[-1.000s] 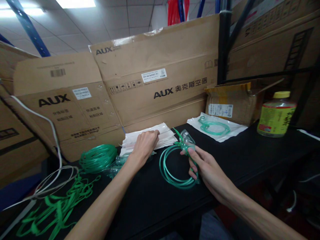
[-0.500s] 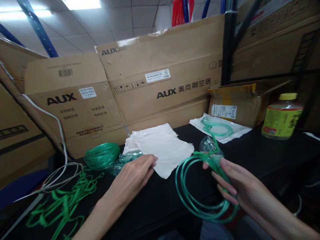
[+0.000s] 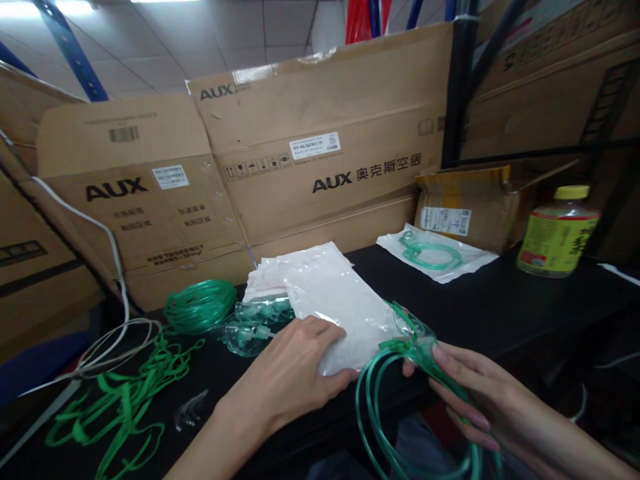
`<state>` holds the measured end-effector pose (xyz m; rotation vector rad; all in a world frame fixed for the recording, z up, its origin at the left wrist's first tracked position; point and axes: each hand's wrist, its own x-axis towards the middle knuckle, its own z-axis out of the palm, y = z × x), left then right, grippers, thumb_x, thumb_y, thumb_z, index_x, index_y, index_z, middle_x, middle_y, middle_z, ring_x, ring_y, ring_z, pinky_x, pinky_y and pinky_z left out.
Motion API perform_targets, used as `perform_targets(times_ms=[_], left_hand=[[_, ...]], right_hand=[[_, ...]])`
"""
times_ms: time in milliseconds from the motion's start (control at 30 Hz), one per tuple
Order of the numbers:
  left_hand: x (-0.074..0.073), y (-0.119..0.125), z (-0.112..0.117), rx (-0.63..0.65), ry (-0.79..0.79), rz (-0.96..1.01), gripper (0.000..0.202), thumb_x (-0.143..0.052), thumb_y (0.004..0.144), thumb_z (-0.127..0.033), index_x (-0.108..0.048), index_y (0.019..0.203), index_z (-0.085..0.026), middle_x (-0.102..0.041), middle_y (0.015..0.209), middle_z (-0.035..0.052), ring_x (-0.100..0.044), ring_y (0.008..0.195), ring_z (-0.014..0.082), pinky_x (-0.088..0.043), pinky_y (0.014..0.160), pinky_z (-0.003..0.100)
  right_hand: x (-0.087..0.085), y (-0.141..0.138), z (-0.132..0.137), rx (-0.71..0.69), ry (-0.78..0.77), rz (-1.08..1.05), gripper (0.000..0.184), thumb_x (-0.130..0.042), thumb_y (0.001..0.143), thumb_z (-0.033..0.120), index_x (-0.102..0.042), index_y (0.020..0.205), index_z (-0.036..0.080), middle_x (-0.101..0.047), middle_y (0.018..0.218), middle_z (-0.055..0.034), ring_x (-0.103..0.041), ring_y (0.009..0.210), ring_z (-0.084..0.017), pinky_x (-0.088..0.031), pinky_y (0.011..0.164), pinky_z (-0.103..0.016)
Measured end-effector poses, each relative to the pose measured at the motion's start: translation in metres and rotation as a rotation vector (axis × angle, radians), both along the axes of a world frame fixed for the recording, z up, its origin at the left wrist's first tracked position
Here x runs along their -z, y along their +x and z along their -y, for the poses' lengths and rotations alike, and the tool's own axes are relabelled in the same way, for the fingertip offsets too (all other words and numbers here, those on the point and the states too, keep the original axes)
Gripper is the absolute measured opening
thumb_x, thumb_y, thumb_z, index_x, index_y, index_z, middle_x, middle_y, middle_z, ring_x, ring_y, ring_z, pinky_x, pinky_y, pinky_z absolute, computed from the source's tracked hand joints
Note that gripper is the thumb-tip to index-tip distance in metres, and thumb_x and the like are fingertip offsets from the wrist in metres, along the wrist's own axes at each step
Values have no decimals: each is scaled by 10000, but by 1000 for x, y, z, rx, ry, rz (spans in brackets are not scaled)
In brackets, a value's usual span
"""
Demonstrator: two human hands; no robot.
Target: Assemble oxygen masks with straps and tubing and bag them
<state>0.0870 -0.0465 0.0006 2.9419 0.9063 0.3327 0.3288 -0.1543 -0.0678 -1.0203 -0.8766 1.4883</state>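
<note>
My right hand (image 3: 465, 387) is closed around a clear oxygen mask (image 3: 423, 333) with a green strap and coiled green tubing (image 3: 380, 407). The coil hangs down past the table's front edge. My left hand (image 3: 305, 360) grips the near end of a white plastic pouch (image 3: 335, 300), thumb on its near edge and fingers on top. The pouch's right edge meets the mask; whether they touch is unclear. More white pouches (image 3: 267, 277) lie stacked behind it. Clear masks with pale green fittings (image 3: 250, 330) lie left of the pouch.
A green tubing coil (image 3: 200, 307) and tangled green straps (image 3: 135, 393) lie at left, near small metal strips (image 3: 190, 410). A packed mask set (image 3: 435, 257), an open carton (image 3: 465, 207) and a yellow-labelled jar (image 3: 557, 233) stand right. Large cartons (image 3: 330, 147) wall the back.
My left hand has moved right and nearer, drawing the top pouch off the stack. The mask and tubing in my right hand have dropped lower and nearer. Small metal strips now show at left.
</note>
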Motion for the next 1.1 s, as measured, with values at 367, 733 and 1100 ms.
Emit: perform_targets(times_ms=[367, 733, 1100], left_hand=[[4, -2, -3, 38, -119, 9, 350, -655, 932, -416, -704, 1246, -268, -717, 1280, 51, -660, 1196, 252, -509, 1043, 390], [-2, 21, 8, -104, 114, -194, 276, -554, 971, -281, -659, 1217, -213, -766, 985, 101, -757, 875, 334, -593, 738, 423], [3, 34, 8, -162, 229, -226, 162, -421, 1036, -176, -579, 1071, -173, -719, 999, 92, -753, 815, 310, -580, 607, 370]], right_hand=[[-8, -1, 6, -10, -9, 33, 529, -740, 825, 612, -739, 1050, 133, -281, 476, 116, -142, 405, -19, -225, 378, -154], [-10, -1, 9, -40, -4, 34, 453, -703, 867, 585, -735, 974, 146, -296, 492, 98, -153, 426, -41, -188, 395, -189], [-26, -29, 4, 87, 66, 4, 499, -709, 856, 610, -717, 1006, 134, -302, 512, 95, -184, 456, -43, -229, 442, -197]])
